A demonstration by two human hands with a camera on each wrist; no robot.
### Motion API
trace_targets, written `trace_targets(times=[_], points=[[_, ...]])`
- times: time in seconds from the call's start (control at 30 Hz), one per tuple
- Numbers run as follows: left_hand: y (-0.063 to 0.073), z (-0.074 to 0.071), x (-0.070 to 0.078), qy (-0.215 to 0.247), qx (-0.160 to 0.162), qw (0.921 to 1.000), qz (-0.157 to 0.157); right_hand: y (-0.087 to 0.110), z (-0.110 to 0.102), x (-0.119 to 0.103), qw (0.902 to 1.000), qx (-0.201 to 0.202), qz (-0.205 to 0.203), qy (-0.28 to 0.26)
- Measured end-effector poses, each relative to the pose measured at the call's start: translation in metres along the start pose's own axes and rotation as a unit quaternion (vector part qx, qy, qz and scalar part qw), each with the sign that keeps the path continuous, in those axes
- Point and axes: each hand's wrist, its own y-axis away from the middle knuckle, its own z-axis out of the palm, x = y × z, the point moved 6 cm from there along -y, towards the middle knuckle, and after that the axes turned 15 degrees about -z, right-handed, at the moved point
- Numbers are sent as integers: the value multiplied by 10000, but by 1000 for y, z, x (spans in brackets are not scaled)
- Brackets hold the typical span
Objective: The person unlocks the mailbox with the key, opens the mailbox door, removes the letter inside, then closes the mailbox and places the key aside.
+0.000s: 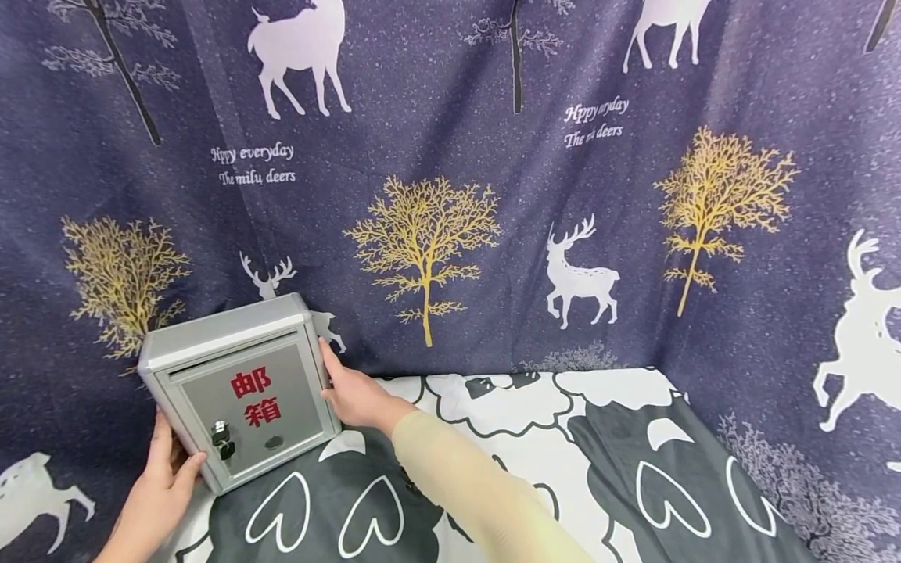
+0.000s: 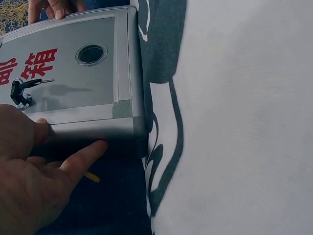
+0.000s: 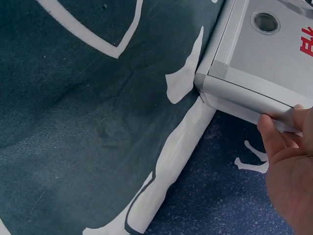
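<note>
A silver metal mailbox (image 1: 296,391) with red characters on its door stands upright, slightly turned, at the left of the head view. A slot runs under its top edge. Keys (image 1: 224,444) hang from the lock at the door's lower left, and a small round window (image 2: 91,54) sits low on the door. My left hand (image 1: 165,477) grips the mailbox's lower left side, thumb toward the front edge. On the opposite side my right hand (image 1: 359,395) holds it, with the thumb at the front edge in the right wrist view and the other fingers partly hidden behind.
Behind the mailbox hangs a dark blue cloth (image 1: 457,133) printed with deer and trees. A white and dark grey patterned cloth (image 1: 521,450) covers the surface below and meets the hanging cloth right behind the mailbox. The hanging cloth also closes off the right side.
</note>
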Motion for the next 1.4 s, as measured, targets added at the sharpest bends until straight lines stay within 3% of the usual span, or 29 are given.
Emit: trace_targets(times=[0.5,0.7,0.83,1.1,1.27,1.4], points=[[-3,7,6,-115,50,9999,-86,9,-6,7,9995,225,-160,173],[-3,13,14,177,-19,9998,126,20,-13,8,9989,353,-268,-147],[-4,20,22,366,-156,9989,237,32,-21,10,9973,520,-378,-359],[-8,37,45,182,-507,9985,24,60,-38,20,9936,820,-472,-620],[-9,51,61,219,-617,9977,172,79,-50,26,9930,910,-402,-634],[-10,63,71,304,-500,9975,398,95,-61,28,9935,980,-252,-528]])
